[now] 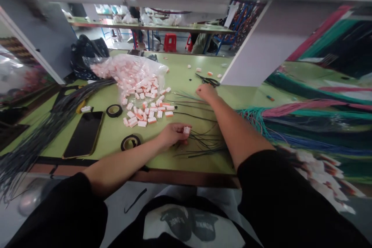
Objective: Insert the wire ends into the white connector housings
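Note:
My left hand [174, 135] is closed on a small white connector [186, 130] near the table's front edge. Dark thin wires [205, 139] run rightward from beside that connector. Farther back, my right hand [207, 92] has its fingers pressed together over the ends of green and dark wires [186, 96]; whatever is between the fingertips is too small to make out. Black scissors [207, 80] lie just behind my right hand. A pile of white and orange connectors [151, 112] spreads over the green table [162, 155], left of the wires.
A plastic bag of connectors [128, 69], a phone [84, 133], two tape rolls [114, 111] and a bundle of dark wires [55, 120] lie leftward. Coloured wire bundles [314, 108] cover the right side. A grey upright panel [267, 42] stands behind my right arm.

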`<state>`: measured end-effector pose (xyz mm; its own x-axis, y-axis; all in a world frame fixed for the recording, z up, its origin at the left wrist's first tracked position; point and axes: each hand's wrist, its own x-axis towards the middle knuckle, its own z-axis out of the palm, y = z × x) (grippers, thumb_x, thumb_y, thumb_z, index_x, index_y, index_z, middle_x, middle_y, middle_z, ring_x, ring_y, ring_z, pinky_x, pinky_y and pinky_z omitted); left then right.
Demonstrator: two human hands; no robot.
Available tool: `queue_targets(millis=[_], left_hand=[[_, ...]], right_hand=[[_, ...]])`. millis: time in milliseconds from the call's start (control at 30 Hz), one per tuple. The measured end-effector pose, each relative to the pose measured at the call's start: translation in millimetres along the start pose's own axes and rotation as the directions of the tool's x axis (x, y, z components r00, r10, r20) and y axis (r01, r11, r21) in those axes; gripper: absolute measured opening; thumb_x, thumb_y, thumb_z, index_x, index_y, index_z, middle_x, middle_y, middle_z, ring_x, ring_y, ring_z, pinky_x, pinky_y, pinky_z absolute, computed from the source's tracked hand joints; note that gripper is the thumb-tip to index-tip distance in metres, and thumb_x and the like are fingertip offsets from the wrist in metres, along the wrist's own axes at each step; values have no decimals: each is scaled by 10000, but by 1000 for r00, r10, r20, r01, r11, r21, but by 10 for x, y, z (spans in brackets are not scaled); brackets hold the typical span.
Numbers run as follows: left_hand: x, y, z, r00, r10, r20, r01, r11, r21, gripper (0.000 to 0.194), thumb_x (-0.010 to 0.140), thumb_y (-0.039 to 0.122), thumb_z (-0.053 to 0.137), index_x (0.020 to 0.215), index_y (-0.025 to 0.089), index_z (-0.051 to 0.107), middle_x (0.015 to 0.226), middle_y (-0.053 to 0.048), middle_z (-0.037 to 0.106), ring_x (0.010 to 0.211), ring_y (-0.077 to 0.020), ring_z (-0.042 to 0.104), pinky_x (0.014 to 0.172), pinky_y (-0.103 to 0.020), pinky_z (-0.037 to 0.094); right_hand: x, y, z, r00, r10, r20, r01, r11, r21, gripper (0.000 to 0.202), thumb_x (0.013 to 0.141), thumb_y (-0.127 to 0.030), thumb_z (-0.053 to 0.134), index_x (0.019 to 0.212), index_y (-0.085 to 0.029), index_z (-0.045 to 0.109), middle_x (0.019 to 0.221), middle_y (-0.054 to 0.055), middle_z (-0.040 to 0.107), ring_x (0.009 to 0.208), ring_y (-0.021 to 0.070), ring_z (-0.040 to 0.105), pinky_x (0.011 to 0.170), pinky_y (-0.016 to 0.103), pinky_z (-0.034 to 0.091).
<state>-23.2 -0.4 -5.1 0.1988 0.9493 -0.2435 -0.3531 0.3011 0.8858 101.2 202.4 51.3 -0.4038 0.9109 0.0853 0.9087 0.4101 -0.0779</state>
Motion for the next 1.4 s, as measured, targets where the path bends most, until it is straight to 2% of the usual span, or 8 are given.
queue_targets(millis=[100,267,533,633,733,833,1100,1400], left_hand=[[14,19,22,999,-42,10,42,999,2,324,571,10,684,881,102,668,548,53,550,464,-49,494,504,-201,435],[52,-7,15,998,-42,38,43,999,-13,323,572,-11,663,871,113,683,571,39,555,485,-57,494,507,-210,437],[59,-3,12,997,-41,64,42,999,-13,344,569,-19,649,890,102,671,570,42,562,471,-55,499,517,-209,437],[52,2,22,999,-33,24,33,999,-1,352,592,-34,631,917,99,663,569,47,554,456,-49,497,528,-209,440],[51,0,13,1000,-16,11,16,1000,-12,344,604,-16,653,929,97,652,586,47,545,476,-49,507,550,-214,453],[60,-5,-7,1000,-6,-8,6,1000,-27,319,633,-3,654,935,97,634,573,54,516,472,-50,508,554,-220,463],[9,50,-12,999,26,-26,-26,1000,-1,361,672,-4,630,1006,117,564,584,70,496,474,-49,513,577,-227,472],[34,33,-40,998,51,-25,-51,999,3,232,689,4,618,844,133,504,602,66,507,483,-41,509,561,-205,460]], right_hand=[[148,-95,124,991,114,76,-107,990,-91,289,775,-177,479,953,-78,685,978,205,668,931,244,591,736,300,434],[307,-278,195,986,97,135,-77,986,-146,295,759,-164,503,987,-128,686,1037,172,668,1005,242,589,792,308,441],[317,-239,140,990,121,72,-119,992,-32,277,749,-128,490,935,-54,682,949,209,673,904,254,626,758,322,470],[227,-103,6,987,160,-12,-153,965,212,284,798,-156,427,953,-79,653,815,134,679,633,135,602,616,255,476],[40,-2,-163,982,159,-103,-54,757,652,191,761,-209,526,887,-116,635,724,58,644,475,58,470,530,230,432],[-294,-1,-294,988,36,-147,96,606,790,177,699,-281,621,798,-137,643,664,17,607,478,49,426,531,233,396],[-1257,-184,-157,989,-123,-84,147,702,697,286,655,-401,586,776,-154,662,653,0,610,557,90,453,546,230,356],[-1393,-275,6,973,-197,-123,233,837,495,168,660,-293,491,635,-164,597,594,-9,559,558,104,444,565,234,336]])
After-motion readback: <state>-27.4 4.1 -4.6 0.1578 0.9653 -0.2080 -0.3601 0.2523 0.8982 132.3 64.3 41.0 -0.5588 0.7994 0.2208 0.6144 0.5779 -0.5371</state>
